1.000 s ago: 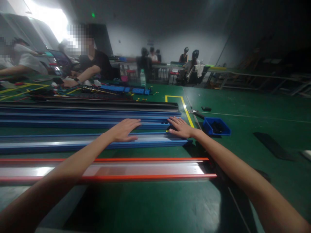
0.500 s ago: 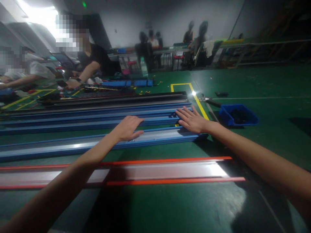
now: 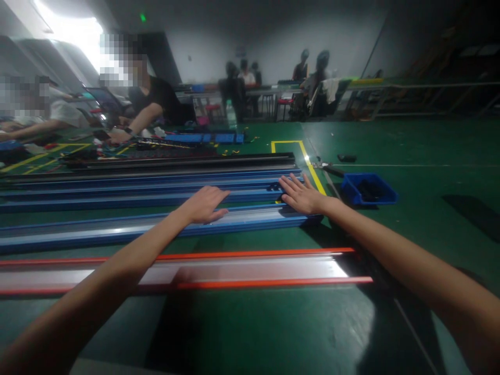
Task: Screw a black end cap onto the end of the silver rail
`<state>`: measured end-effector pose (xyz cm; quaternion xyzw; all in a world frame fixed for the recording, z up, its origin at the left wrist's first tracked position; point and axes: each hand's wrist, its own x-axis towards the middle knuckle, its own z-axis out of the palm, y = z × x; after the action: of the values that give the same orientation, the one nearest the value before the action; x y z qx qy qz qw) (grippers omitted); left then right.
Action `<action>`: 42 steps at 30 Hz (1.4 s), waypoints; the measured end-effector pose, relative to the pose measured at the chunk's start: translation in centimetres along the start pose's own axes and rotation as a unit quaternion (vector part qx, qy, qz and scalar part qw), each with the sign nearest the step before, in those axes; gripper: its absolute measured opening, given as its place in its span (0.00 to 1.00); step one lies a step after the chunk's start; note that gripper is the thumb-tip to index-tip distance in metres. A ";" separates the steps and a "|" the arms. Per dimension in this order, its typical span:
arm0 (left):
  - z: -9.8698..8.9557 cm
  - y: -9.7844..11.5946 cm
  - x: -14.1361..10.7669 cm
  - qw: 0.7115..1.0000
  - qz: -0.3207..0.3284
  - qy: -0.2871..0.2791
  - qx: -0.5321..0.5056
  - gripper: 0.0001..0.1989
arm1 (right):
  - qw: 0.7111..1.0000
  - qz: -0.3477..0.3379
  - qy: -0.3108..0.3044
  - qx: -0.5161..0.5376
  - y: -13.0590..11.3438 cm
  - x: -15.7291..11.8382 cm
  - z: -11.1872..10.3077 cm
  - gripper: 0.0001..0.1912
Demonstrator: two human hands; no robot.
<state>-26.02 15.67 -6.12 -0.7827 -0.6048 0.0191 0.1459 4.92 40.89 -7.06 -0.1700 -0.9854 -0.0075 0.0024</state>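
Several long metal profiles lie side by side across the green surface. My left hand (image 3: 206, 204) rests, fingers stretched and thumb apart, over the nearest blue profile (image 3: 117, 229), which has a shiny channel. At that profile's right end is my right hand (image 3: 301, 195), fingers spread, palm down, reaching over toward the blue profiles (image 3: 250, 196) behind it. Whether either palm presses on the metal I cannot tell. Closer to me, an orange-edged profile (image 3: 250, 270) with a silvery middle passes beneath my left forearm.
A blue bin (image 3: 369, 190) with dark contents sits to the right, near a dark-handled tool (image 3: 328, 167). Black profiles (image 3: 187, 161) lie farther back. A co-worker in a dark top (image 3: 156, 101) works at the far left. Yellow tape (image 3: 312, 169) marks the surface.
The view has shifted slightly, so the bin and orange-edged profile appear farther left. Both hands keep nearly the same pose over the blue profiles.
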 end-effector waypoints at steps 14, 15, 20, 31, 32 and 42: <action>0.4 -0.2 0.8 0.999 0.009 -0.011 0.049 0.32 | 1.000 -0.002 0.006 0.020 0.2 0.1 -0.2 0.38; 0.4 -0.3 0.9 0.999 0.009 -0.011 0.051 0.32 | 1.000 -0.001 0.006 0.020 0.2 0.1 -0.1 0.38; 0.7 -0.5 1.0 0.999 0.004 -0.015 0.051 0.32 | 1.000 0.001 0.015 0.020 0.5 0.2 0.3 0.38; 0.8 -0.9 1.4 0.999 0.010 -0.014 0.046 0.30 | 0.999 0.011 0.026 0.019 -0.1 -0.2 -0.4 0.39; 0.9 -0.9 1.4 0.999 0.011 -0.013 0.044 0.30 | 0.999 0.012 0.028 0.020 -0.1 -0.2 -0.4 0.39; 0.9 -1.2 1.9 1.000 0.010 -0.013 0.008 0.30 | 1.000 0.023 0.015 0.008 -0.6 -0.7 -1.1 0.39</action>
<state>-26.86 17.97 -6.37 -0.7872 -0.5988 0.0357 0.1434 5.35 40.08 -5.99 -0.1924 -0.9811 -0.0019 0.0189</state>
